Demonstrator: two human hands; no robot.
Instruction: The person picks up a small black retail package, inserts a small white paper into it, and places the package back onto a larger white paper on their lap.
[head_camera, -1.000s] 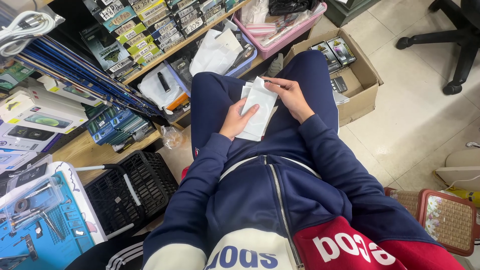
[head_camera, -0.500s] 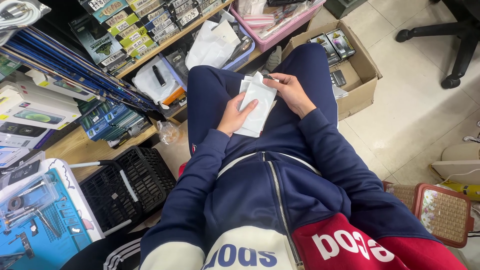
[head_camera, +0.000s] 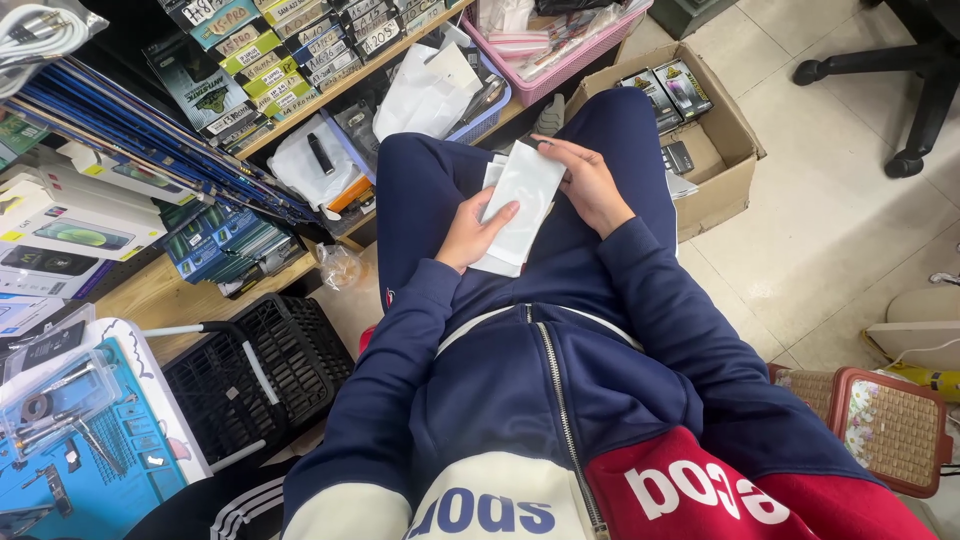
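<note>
I sit with a small stack of flat white packets (head_camera: 519, 205) resting on my lap, over dark blue trousers. My left hand (head_camera: 472, 232) grips the stack at its lower left edge, thumb across the top packet. My right hand (head_camera: 590, 182) holds the upper right edge, fingers curled along the side of the packets. Both sleeves are dark blue.
A cardboard box (head_camera: 722, 150) with small dark packages stands on the tiled floor to the right. A pink basket (head_camera: 560, 62) and white bags (head_camera: 425, 95) sit on a low shelf ahead. A black crate (head_camera: 255, 375) is at left, a woven stool (head_camera: 885, 425) at right.
The view has shifted slightly. My hands stay on the white packets, with the right fingers sliding a little along the top edge.
</note>
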